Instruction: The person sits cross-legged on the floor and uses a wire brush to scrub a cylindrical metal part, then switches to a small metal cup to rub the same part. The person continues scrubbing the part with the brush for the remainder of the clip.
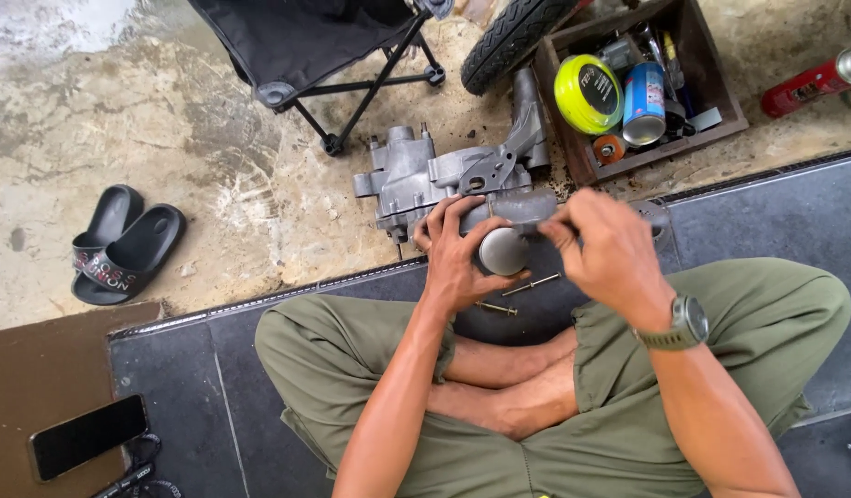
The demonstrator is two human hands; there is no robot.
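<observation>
I sit cross-legged on a dark mat. My left hand (455,256) grips a grey metal engine part (513,221) with a round silver cap facing me. My right hand (608,247), a watch on its wrist, pinches the right end of the same part. Just beyond lies a larger grey engine casing (416,173) on the concrete. Two long bolts (516,295) rest on the mat below my hands.
A wooden box (711,88) at the back right holds a yellow tin, a blue can and tools. A tyre (510,37), a folding chair (305,46), a red spray can (813,81), black sandals (121,242) and a phone (87,436) lie around.
</observation>
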